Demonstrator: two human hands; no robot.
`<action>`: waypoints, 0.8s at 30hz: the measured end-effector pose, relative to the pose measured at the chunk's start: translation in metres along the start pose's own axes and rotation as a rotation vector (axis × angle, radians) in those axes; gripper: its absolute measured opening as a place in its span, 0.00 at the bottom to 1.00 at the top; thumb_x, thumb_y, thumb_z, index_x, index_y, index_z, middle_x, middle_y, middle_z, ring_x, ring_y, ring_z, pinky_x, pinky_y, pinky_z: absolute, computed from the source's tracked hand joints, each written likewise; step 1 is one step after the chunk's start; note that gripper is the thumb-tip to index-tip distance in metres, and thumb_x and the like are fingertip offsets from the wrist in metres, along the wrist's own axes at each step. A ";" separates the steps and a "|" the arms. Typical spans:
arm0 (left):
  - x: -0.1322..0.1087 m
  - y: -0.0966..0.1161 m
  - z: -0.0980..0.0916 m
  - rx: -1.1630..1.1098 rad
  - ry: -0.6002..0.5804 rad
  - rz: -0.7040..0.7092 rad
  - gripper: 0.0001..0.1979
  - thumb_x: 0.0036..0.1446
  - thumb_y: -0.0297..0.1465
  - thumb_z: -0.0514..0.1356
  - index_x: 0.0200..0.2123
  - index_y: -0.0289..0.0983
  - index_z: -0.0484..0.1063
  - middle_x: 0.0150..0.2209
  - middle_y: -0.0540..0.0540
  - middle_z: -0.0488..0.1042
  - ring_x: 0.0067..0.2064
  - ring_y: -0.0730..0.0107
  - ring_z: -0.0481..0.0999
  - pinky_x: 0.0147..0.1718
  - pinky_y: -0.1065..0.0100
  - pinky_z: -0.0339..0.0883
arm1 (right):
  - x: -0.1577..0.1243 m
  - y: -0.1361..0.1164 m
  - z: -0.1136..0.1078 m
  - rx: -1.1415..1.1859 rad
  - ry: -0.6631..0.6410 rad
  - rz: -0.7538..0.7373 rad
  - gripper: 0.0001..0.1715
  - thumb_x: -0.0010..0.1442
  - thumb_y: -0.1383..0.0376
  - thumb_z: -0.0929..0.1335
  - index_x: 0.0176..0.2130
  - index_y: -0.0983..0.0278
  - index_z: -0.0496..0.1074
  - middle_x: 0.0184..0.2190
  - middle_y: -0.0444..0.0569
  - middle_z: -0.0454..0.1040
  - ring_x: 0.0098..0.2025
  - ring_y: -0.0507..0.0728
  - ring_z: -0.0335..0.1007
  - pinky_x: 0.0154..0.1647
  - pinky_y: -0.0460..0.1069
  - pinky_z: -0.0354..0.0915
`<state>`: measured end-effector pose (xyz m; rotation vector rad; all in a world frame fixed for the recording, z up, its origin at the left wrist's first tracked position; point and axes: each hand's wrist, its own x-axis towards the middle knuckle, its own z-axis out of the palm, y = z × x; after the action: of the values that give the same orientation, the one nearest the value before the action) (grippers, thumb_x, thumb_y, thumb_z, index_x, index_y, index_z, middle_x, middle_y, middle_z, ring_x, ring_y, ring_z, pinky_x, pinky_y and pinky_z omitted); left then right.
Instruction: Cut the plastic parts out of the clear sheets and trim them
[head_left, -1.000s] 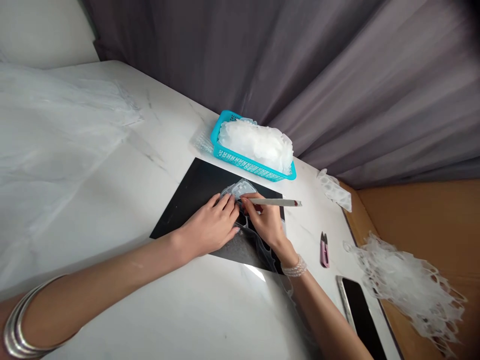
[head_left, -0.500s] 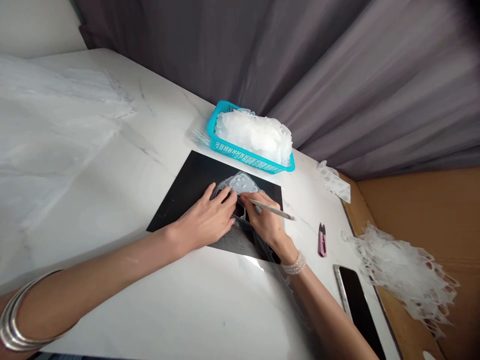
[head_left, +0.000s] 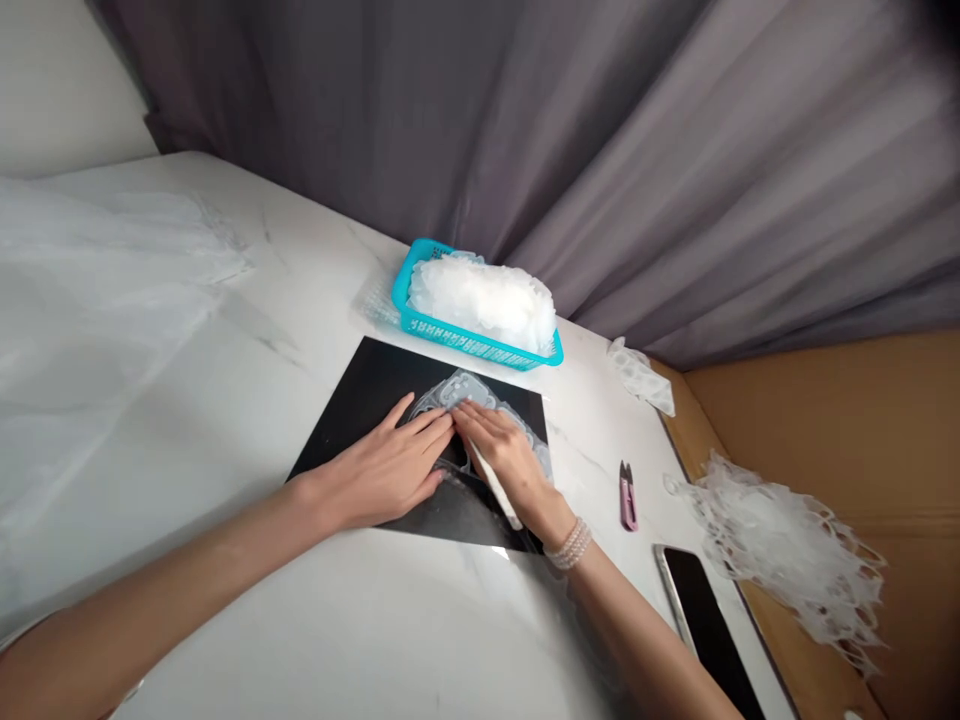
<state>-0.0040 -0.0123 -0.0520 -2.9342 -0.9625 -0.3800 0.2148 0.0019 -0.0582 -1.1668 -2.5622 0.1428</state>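
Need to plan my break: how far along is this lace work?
Done, it seems: white lace pieces fill the teal basket. In hand: a translucent lace piece on the black mat, under the left hand and the right hand, which holds a pale tool. Left, probably: the lace heap on the cardboard and the sheer white fabric.

You can read no text, label, brand or number anywhere in this view. The phone (head_left: 701,630) shows only a dark screen, and the marks along the basket (head_left: 457,341) wall are plain slots, not lettering.
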 end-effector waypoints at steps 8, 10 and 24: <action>-0.003 -0.012 0.033 -0.040 0.161 0.027 0.25 0.69 0.39 0.50 0.64 0.36 0.65 0.62 0.40 0.71 0.64 0.57 0.67 0.69 0.48 0.38 | 0.011 -0.009 -0.002 0.201 0.054 0.016 0.20 0.70 0.68 0.61 0.57 0.64 0.72 0.52 0.56 0.78 0.54 0.59 0.75 0.58 0.53 0.68; -0.001 -0.017 0.044 -0.043 0.176 0.037 0.24 0.68 0.39 0.51 0.64 0.38 0.66 0.61 0.41 0.72 0.62 0.56 0.69 0.69 0.48 0.36 | 0.015 -0.005 0.000 0.423 0.171 0.170 0.17 0.69 0.66 0.63 0.53 0.62 0.76 0.47 0.52 0.81 0.49 0.59 0.77 0.54 0.53 0.70; 0.007 -0.012 0.014 -0.315 0.092 -0.050 0.22 0.68 0.35 0.51 0.61 0.40 0.70 0.59 0.44 0.74 0.61 0.59 0.70 0.69 0.50 0.40 | -0.047 0.054 -0.073 1.220 0.803 0.881 0.19 0.51 0.55 0.76 0.41 0.63 0.80 0.33 0.50 0.81 0.38 0.57 0.79 0.45 0.53 0.74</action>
<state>-0.0028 0.0028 -0.0642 -3.1353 -1.0538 -0.7243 0.3065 -0.0007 -0.0132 -1.2598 -0.7974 0.9955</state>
